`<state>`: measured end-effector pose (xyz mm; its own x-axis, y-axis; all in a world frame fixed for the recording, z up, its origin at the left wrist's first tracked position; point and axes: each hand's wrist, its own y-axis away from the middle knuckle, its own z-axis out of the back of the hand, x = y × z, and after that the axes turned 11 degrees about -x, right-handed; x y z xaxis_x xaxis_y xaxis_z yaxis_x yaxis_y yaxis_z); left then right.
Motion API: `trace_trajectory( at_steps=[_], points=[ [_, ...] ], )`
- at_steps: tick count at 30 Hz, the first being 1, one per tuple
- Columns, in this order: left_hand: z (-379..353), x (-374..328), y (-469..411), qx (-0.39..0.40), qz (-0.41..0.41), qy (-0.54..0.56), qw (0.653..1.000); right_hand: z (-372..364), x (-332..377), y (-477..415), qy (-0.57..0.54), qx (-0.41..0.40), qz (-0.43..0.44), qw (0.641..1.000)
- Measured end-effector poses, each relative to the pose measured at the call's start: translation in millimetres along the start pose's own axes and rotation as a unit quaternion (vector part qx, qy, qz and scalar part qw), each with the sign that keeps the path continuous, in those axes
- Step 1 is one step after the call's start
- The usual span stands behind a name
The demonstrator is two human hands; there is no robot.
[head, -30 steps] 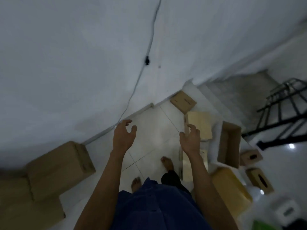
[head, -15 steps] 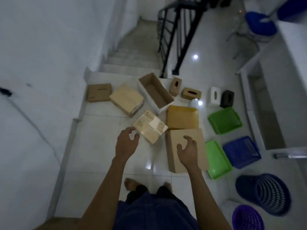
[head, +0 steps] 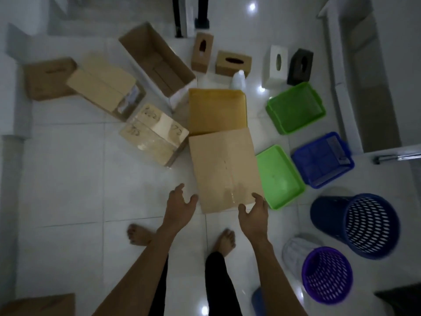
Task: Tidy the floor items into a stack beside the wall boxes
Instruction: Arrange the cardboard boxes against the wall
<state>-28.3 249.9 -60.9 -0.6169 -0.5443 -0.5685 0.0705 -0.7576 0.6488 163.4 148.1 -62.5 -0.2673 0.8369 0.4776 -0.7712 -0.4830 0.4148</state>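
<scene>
Left hand [head: 180, 207]: open, fingers spread, just beside the near left corner of the box [head: 224, 167]; cannot tell whether touching.
Right hand [head: 254, 212]: open, fingers spread at the near right corner, fingertips over the edge; not clamped on anything.
Box: closed cardboard, flat on the floor [head: 68, 179], just ahead of the bare feet [head: 224, 242]. Far edge against the yellow box [head: 217, 110], right side just beside the green tray [head: 279, 176], far left corner near the taped box [head: 155, 133].
Step, as judged: reaching in to take the box by its near corners.
Stack spot: probably beside the brown box [head: 38, 304] cut off at the lower left edge; no other wall boxes in view.
Risk, slip: with only the near end gripped, likely to tip forward and slide out of bare palms.
Risk, knock: if lifted at a slant, may drag the yellow box or shove the green tray aside.
Risk, weight: contents and underside hidden; may prove heavier than expected or open at the bottom seam.
Risk, feet: toes close under the near edge, so any drop lands there.
Risk, footing: glossy tiles, dim light and scattered items make a turn toward the wall easy to misjudge.
</scene>
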Motion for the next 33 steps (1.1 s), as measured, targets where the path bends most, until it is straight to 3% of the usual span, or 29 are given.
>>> trace_trajectory(
  at_steps=[2, 7, 10, 12, 18, 24, 28, 33],
  points=[
    [-57.6, 28.4, -24.1, -0.008, 0.026, 0.01, 1.0, -30.9, -38.3, -40.7, 0.032, 0.008, 0.003, 0.999],
    [-174.3, 88.7, -94.2, -0.066, 0.032, -0.04, 0.997, -109.9, -116.8, -147.1, 0.186, -0.009, 0.101, 0.977],
    [-216.1, 111.0, -127.6, -0.111, 0.036, -0.066, 0.991, -145.6, -142.6, -195.3, 0.175, -0.068, 0.077, 0.979],
    [-235.6, 117.2, -136.0, -0.121, 0.044, -0.022, 0.991, -161.2, -153.1, -213.9, 0.143, -0.088, 0.058, 0.984],
    [-239.9, 105.3, -122.7, -0.232, 0.045, -0.012, 0.971, -158.8, -147.8, -196.5, 0.131, -0.142, 0.012, 0.981],
    [-143.5, 37.0, -28.3, -0.258, 0.056, -0.011, 0.964, -44.4, -79.9, -89.2, 0.116, -0.145, 0.006, 0.983],
    [-9.8, -8.0, 67.7, -0.276, 0.065, 0.005, 0.959, 48.9, 19.5, 21.2, 0.119, -0.118, 0.056, 0.984],
    [172.6, -29.1, 159.0, -0.308, 0.063, 0.128, 0.941, 99.5, 160.4, 153.7, 0.087, -0.099, 0.179, 0.975]
  ],
)
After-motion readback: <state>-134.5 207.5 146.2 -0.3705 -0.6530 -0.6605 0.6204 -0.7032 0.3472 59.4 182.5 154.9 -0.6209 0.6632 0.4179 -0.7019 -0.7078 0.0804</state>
